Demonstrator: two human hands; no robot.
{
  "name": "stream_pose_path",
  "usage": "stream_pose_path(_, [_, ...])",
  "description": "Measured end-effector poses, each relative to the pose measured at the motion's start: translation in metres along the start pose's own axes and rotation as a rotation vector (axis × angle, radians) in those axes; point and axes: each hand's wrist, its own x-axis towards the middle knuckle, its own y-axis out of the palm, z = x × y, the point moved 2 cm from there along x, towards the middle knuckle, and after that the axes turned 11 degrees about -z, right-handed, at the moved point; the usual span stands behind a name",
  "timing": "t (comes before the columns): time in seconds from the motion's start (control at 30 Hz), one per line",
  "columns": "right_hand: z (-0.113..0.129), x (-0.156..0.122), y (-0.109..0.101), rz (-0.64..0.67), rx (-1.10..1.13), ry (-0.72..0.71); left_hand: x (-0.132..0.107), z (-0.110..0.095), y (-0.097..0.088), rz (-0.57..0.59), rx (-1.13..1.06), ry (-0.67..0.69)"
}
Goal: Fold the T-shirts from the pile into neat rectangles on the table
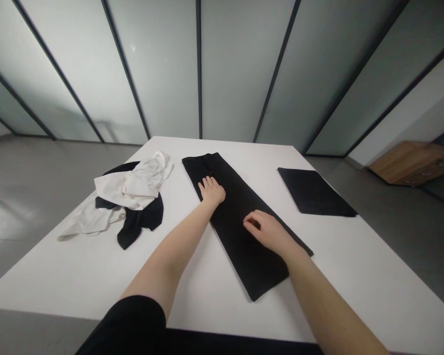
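The left hand [211, 191] and right hand [264, 231] lie open on the folded black garment [231, 236], its long axis slanting across the table [355, 281] toward the near edge, its near end closer to the right hand.

Office-type room or similar commercial interior. Far side closed off by tall frosted glass panels [237, 69] in slim black metal frames [199, 69]: partition glazing, not house walls. Smooth grey floor [33, 172] with a soft sheen, concrete-like. Large white rectangular desk [96, 281] stands free of the walls, a long folded black garment [244, 246] laid on it. Low wood-veneer cabinet [414, 162] beside a white wall [399, 118] at right. Exact use of the room cannot be told.
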Motion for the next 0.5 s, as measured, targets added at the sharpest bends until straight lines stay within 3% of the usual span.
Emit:
stream_pose_path(0.07, [0.017, -0.002, 0.021, -0.024, 0.022, -0.153, 0.002, 0.002, -0.002, 0.007, -0.005, 0.020])
stream_pose_path(0.13, [0.031, -0.007, 0.041, 0.061, 0.016, -0.226, 0.004, 0.004, -0.004, 0.004, -0.003, 0.043])
stream_pose_path(0.27, [0.045, -0.015, 0.065, 0.202, -0.066, -0.226, 0.009, 0.006, -0.005, 0.005, 0.009, 0.070])
stream_pose_path(0.5, [0.051, -0.007, 0.083, 0.187, -0.195, -0.196, 0.028, 0.009, 0.000, 0.026, 0.022, 0.130])
